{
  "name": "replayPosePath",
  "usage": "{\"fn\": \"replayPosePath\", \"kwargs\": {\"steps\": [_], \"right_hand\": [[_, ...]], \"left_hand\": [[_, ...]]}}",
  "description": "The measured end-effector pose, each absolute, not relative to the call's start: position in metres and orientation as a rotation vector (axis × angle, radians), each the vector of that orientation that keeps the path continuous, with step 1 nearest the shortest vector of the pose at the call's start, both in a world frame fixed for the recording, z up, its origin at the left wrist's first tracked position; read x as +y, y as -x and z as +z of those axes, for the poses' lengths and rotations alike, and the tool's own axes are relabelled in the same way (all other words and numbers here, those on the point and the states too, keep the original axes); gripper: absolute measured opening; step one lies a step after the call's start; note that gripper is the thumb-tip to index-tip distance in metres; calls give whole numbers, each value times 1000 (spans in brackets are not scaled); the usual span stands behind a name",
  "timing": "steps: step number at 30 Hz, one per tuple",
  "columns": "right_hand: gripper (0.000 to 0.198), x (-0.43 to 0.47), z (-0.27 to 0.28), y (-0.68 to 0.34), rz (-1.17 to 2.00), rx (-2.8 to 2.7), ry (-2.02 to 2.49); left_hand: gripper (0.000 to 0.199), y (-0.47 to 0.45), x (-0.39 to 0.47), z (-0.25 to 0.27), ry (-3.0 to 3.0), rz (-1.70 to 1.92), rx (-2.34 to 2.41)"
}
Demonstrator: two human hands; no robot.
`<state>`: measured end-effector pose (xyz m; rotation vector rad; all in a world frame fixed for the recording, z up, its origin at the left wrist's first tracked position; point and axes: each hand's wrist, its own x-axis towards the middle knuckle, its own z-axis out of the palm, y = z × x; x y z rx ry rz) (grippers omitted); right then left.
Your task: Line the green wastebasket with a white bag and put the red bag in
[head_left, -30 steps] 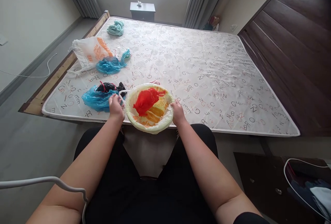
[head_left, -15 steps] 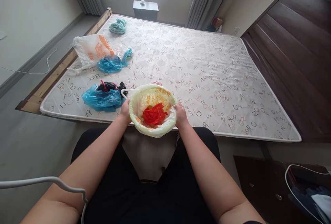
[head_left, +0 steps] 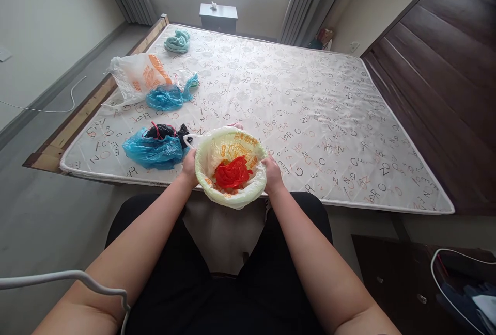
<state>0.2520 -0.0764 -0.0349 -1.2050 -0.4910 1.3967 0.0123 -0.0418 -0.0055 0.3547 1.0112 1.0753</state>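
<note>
Between my hands is a round bin (head_left: 204, 186) lined with a pale plastic bag that has orange print, its mouth tilted toward me. A crumpled red plastic bag (head_left: 232, 172) lies inside it. My left hand (head_left: 189, 166) grips the bin's left side, near a white bag handle loop sticking out. On the right side, my right hand (head_left: 273, 175) is closed around the bin wall. Some fingers of both hands are hidden behind the bin. Just left of the bin, a blue plastic bag (head_left: 151, 150) and a black plastic bag (head_left: 163, 130) with pink ties rest together on the mattress.
The letter-patterned mattress (head_left: 310, 118) spans the bed before me. At its left lie a white-and-orange plastic bag (head_left: 135, 74), another blue bag (head_left: 166, 97) and a teal cloth (head_left: 178, 42). A dark headboard (head_left: 434, 82) stands right; a dark drawer cabinet (head_left: 391, 268) sits lower right.
The bin has shifted very slightly to the right and down in the view, still held by both hands. The rest of the scene shows only a small camera shift.
</note>
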Motion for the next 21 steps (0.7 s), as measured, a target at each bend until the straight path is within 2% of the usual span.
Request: {"fn": "replayPosePath", "kwargs": {"steps": [9,21], "right_hand": [[31,-76,-34,-252,1405,-448,1200],[28,-76,-37,-253,1393,-484,1195]], "left_hand": [[33,-13,-40,-7,-359,1095,989],[31,-10,-38,-13,-241,1091,917]]}}
